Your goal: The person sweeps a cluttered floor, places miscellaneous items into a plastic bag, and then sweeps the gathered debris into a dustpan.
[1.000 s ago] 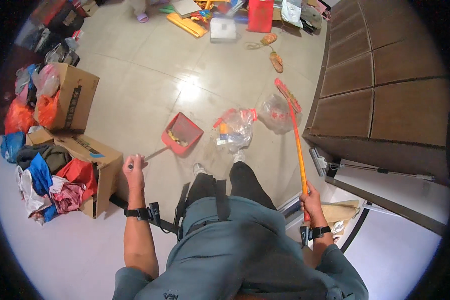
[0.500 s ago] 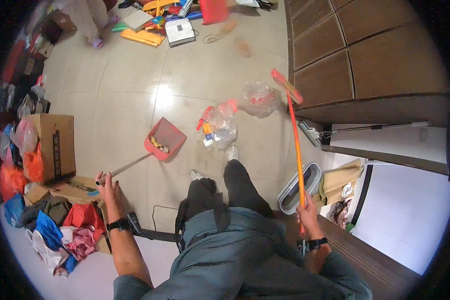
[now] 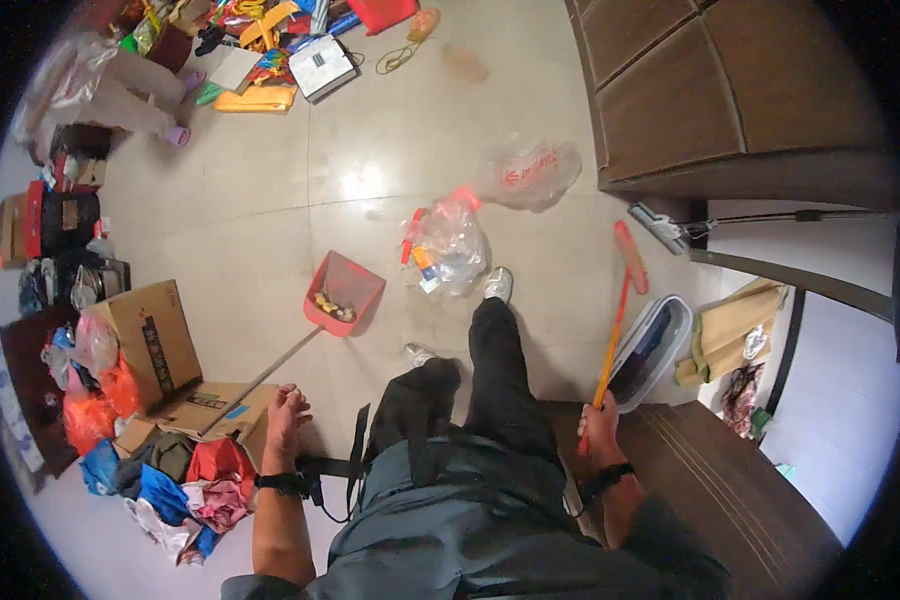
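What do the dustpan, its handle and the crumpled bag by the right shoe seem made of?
Red dustpan: likely moulded plastic, satin; even colour, thin walls.
Dustpan handle: slim, straight, dull grey; perhaps metal tube, though coated plastic is possible.
Crumpled bag: thin, glossy plastic film; it is see-through and its creases catch light.

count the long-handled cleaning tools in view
3: the broom in the right hand, the red dustpan left of the crumpled bag, and the mop near the brown cabinet. Others may be hidden.
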